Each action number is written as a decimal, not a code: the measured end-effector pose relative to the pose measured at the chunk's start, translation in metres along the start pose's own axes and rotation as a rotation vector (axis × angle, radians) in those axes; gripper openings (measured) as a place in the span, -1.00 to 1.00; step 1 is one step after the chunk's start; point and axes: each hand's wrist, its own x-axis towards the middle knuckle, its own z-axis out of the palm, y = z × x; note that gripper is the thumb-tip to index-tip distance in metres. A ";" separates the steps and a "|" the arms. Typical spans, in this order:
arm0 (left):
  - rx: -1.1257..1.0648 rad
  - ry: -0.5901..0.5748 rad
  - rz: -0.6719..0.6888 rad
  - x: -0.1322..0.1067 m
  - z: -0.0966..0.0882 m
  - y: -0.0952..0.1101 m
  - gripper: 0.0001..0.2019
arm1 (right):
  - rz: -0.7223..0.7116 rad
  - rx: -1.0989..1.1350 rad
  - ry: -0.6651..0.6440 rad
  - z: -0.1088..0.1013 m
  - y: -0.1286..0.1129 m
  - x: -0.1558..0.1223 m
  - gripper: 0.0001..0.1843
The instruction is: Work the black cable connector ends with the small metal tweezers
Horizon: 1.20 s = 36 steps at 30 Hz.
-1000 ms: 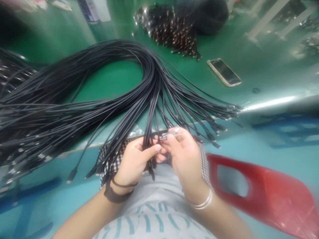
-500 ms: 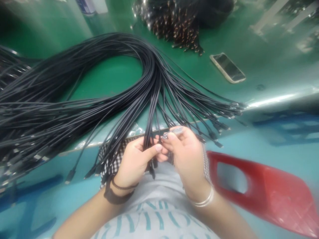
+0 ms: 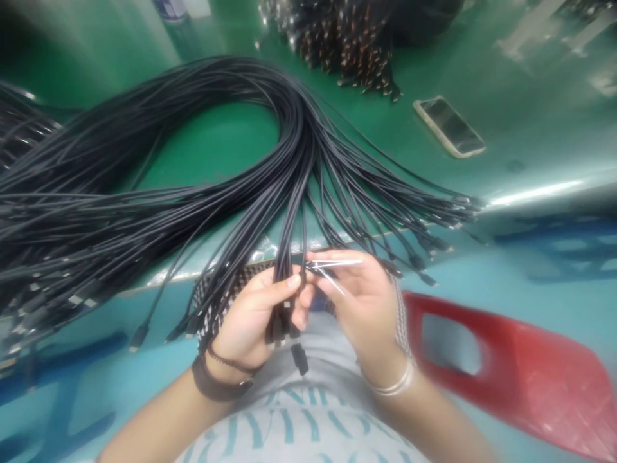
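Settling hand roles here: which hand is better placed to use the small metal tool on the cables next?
Probably the right hand: it holds the small metal tool, tip close beside the black cables. The left hand is occupied gripping several of them.

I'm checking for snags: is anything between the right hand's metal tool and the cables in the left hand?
Nothing visible: the metal tool in the right hand has its tip beside the cables the left hand grips; contact is too blurred to tell.

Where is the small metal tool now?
In the head view, the metal tool is in the right hand, just right of the cables in the left hand.
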 end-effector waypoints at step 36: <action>0.198 0.220 -0.039 0.004 -0.002 -0.003 -0.83 | 0.061 -0.003 0.169 -0.004 0.003 0.006 -0.73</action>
